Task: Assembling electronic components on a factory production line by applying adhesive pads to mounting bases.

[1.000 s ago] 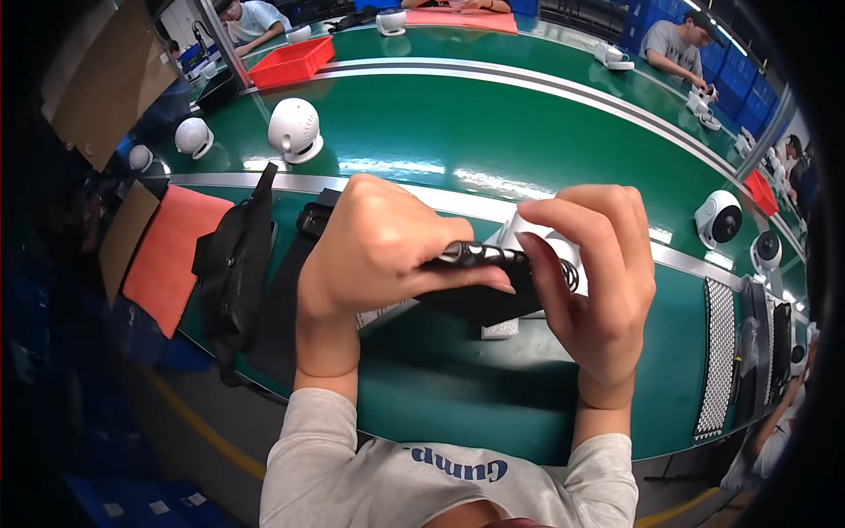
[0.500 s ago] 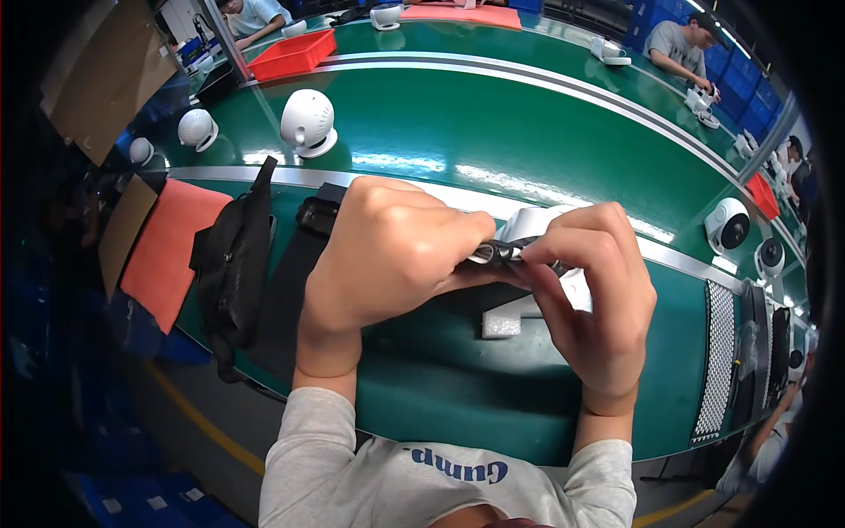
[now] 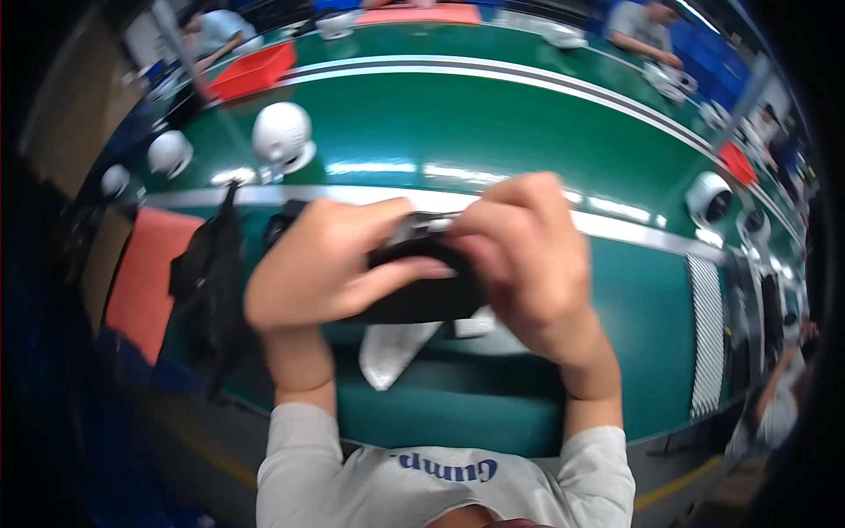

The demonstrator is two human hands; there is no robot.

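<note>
A black curved part [image 3: 431,299] with a shiny edge along its top is held up over the green bench, smeared by motion. My left hand [image 3: 308,268] wraps round its left side, the thumb lying across the front. At the part's right end, the fingers of my right hand [image 3: 537,264] are closed on it. Just beneath them on the bench lie a pale, pointed piece [image 3: 387,356], perhaps thin plastic, and a small white block [image 3: 475,324]. Both hands hide much of what lies behind.
A black bag [image 3: 211,286] and an orange sheet [image 3: 150,273] lie at the left. White round cameras [image 3: 282,134] stand on the green conveyor, others [image 3: 709,199] at the right beyond a perforated strip [image 3: 705,334]. A red tray [image 3: 253,70] and co-workers [image 3: 642,31] are farther off.
The view has shifted and blurred. My hands have turned the black part so its broad dark face shows, and moved left in the picture. The pale pointed piece now shows below.
</note>
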